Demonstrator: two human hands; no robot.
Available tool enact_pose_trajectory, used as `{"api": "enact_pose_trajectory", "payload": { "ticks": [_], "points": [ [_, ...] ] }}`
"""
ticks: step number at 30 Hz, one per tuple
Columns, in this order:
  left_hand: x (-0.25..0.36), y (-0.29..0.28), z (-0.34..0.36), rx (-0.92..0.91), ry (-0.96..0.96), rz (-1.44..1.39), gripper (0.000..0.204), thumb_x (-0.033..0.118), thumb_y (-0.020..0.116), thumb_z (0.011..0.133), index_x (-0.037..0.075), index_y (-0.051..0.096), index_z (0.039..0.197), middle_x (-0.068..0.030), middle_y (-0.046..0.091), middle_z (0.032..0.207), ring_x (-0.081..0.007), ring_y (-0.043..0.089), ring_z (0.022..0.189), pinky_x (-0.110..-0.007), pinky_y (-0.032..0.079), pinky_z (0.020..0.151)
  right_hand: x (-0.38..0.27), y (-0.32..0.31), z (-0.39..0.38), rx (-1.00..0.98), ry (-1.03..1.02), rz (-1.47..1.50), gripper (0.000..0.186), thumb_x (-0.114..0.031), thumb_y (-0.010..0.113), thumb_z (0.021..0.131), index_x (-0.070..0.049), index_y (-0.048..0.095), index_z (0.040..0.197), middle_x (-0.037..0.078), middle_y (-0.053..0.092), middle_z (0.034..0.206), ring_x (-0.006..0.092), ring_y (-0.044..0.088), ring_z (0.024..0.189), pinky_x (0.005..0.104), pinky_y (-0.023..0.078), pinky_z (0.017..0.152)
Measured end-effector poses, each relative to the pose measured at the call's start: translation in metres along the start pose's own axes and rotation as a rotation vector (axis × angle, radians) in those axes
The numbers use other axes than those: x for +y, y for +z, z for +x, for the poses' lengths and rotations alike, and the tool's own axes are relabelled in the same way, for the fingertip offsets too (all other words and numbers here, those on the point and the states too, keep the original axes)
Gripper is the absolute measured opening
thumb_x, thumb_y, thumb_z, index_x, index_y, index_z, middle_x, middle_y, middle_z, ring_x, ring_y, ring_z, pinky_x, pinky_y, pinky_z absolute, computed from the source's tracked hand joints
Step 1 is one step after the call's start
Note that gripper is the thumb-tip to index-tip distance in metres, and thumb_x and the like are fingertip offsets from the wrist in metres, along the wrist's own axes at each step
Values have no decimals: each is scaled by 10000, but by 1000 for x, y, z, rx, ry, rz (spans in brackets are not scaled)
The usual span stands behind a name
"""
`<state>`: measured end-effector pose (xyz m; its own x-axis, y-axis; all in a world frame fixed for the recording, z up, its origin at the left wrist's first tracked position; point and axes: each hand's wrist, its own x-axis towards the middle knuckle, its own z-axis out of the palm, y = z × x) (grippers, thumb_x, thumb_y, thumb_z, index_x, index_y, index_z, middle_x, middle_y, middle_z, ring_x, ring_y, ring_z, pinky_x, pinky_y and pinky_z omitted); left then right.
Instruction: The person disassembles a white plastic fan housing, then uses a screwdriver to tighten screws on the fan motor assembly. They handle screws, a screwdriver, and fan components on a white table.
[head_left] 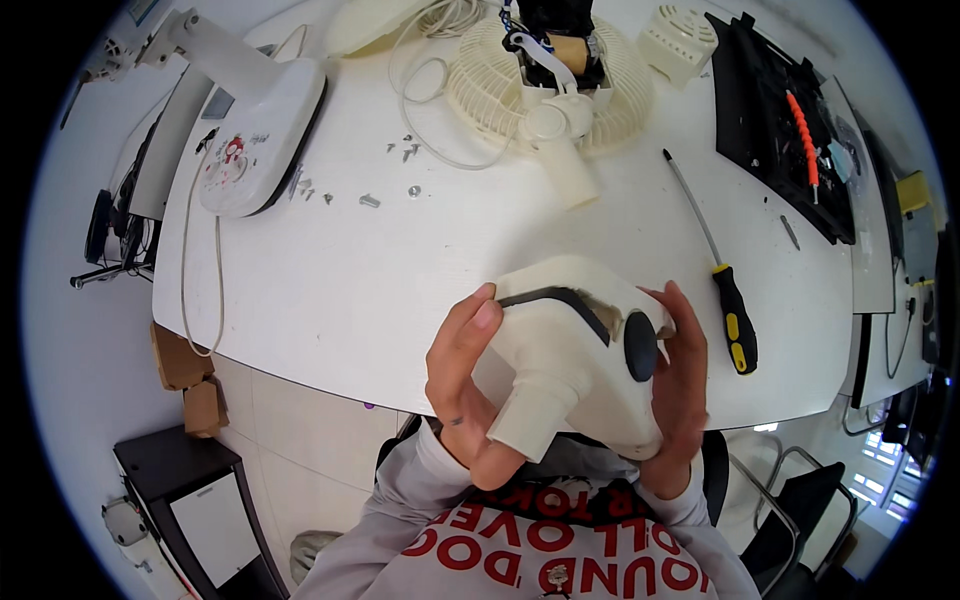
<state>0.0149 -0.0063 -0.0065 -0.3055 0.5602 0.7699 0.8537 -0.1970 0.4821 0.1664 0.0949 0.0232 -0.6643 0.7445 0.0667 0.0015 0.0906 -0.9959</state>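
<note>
Between my two hands, above the near edge of the table, is a cream plastic fan base (600, 400). It is tilted, with a short round neck tube pointing down and left, a dark grey strip and a black oval piece on it. My left hand (462, 375) is closed on its left side, the thumb beside the grey strip. My right hand (682, 375) grips the right side, with part of its fingers hidden behind the base. Farther off, a partly opened fan (560, 120) lies on its cream grille, its motor and wires exposed and its neck toward me.
A black-and-yellow screwdriver (737, 322) lies to the right. Several loose screws (408, 152) and a bolt (370, 200) are scattered left of centre. A white stand (265, 150) with a cord is at left. An open black toolbox (745, 110) and vented cover (678, 42) stand back right.
</note>
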Motion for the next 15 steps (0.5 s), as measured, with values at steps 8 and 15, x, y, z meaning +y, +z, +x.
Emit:
{"api": "enact_pose_trajectory", "payload": {
  "ticks": [8, 15],
  "points": [
    [6, 12, -3, -7, -165, -94, 668, 86, 741, 723, -11, 467, 1324, -237, 335, 1389, -425, 456, 1226, -453, 484, 958, -6, -11, 10, -97, -106, -275, 1024, -731, 400, 839, 79, 231, 1441, 245, 329, 1444, 341, 387, 1288, 402, 292, 1056],
    [14, 16, 5, 51, -294, -283, 617, 93, 695, 650, -81, 513, 1214, -266, 469, 1335, -465, 446, 1242, -453, 431, 1006, 5, 2, 14, 114, -142, -321, 961, -746, 208, 884, 36, 289, 1438, 268, 496, 1303, 367, 531, 1183, 448, 393, 997]
  ]
}}
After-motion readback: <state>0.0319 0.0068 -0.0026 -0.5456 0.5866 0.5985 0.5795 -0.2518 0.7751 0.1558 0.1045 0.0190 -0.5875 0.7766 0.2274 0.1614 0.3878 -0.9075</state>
